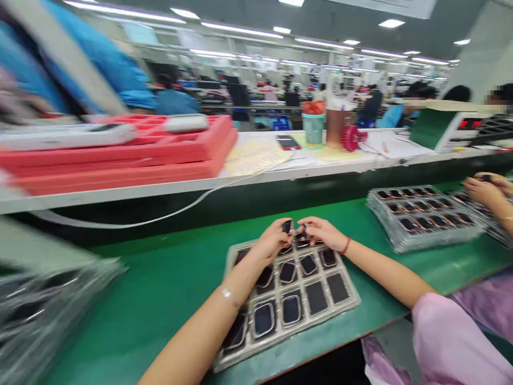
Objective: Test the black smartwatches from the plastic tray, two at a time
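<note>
A clear plastic tray (352,305) with pockets of small black rectangular parts lies on the green bench in front of me. My left hand (269,245) pinches one small black part (286,226) above the tray's far edge. My right hand (323,231) is beside it, fingers curled close to another small dark piece over the far row; I cannot make out what it grips. Some pockets hold framed parts (263,319), others plain dark ones (316,297).
A stack of similar filled trays (420,216) sits to the right, where a co-worker's hands (487,191) work. More blurred trays (44,299) lie at the left. Behind, a raised white shelf (192,184) carries red foam trays (132,155), papers, a phone (287,142) and cups (313,128).
</note>
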### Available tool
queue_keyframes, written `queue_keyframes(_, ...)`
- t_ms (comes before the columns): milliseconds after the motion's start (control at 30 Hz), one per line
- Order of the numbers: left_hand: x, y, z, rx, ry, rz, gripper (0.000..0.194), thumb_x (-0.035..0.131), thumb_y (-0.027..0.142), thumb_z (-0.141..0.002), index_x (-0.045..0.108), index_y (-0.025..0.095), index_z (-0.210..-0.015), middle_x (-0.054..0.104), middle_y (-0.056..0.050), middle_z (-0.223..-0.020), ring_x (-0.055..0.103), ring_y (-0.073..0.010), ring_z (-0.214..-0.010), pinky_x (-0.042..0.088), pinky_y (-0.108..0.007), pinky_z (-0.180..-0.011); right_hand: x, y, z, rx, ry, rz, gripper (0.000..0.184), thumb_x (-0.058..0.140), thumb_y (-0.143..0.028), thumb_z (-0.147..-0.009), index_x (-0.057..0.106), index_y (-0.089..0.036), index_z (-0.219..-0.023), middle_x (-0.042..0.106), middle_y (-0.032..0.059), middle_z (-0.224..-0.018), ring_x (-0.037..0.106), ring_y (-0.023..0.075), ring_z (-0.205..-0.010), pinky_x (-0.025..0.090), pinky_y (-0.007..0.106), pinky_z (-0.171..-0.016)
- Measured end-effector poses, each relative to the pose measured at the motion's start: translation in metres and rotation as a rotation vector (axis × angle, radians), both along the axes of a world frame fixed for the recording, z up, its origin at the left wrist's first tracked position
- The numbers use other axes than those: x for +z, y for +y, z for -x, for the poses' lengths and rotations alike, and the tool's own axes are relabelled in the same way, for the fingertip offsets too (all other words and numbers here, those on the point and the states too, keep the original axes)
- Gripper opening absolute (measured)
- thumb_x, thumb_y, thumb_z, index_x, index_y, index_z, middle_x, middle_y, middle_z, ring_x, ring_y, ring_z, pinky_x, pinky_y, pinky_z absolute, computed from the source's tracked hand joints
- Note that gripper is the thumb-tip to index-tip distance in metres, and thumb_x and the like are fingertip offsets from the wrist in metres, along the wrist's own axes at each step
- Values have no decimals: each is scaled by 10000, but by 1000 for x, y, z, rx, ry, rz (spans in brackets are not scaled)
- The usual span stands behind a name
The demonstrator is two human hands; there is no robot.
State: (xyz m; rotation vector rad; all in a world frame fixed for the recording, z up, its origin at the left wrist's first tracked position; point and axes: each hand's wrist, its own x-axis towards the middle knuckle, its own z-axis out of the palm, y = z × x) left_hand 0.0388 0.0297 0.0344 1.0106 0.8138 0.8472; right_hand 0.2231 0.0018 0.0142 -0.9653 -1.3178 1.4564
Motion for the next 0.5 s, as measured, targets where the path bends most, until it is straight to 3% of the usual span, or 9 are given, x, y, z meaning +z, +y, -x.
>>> queue_keyframes(67,13,-11,2,-22,-59,-21,555,566,26,-441,545,166,-977,576,24,-696,519,-79,-538,364,-170,-473,-2,-3,-1,-11,-13,-14,473,739,-406,-745,612,-200,-1153,666,80,-1054,655,153,-778,537,216,-539)
queue_keyframes(133,38,-30,10,-97,-129,-72,562,585,31,-448,565,176,-990,573,30,-688,538,-81,-560,392,-170,-506,-6,-2,-4,-4,-53,-35,435,696,-421,-791,617,-221,-1170,664,90,-1057,657,171,-799,548,250,-571)
queue_keyframes(233,89,-79,29,-437,-215,-137,626,650,58,-483,581,198,-1089,602,23,-677,564,-103,-560,454,-202,-551,-10,1,-9,16,-124,-70,348,702,-404,-794,673,-263,-1110,669,141,-1062,666,236,-842,564,326,-614)
queue_keyframes(333,138,-137,52,-695,-214,-104,485,659,94,-516,635,170,-995,635,-26,-792,638,-157,-680,506,-239,-595,-9,1,-11,-9,-139,-43,318,729,-414,-768,693,-340,-1074,668,147,-1103,672,264,-888,555,331,-615)
queue_keyframes(400,159,-166,69,-651,-236,-127,345,611,137,-567,645,153,-911,628,-11,-827,662,-153,-729,509,-225,-633,-8,-2,-10,-8,-152,-12,372,742,-459,-741,687,-349,-1092,675,116,-1120,672,277,-898,567,332,-615)
queue_keyframes(500,169,-191,85,-508,-136,-214,246,573,209,-635,644,148,-862,625,19,-838,679,-149,-768,491,-207,-638,-5,-4,-12,-23,-169,8,415,743,-510,-721,684,-357,-1102,677,63,-1165,665,306,-932,597,357,-645)
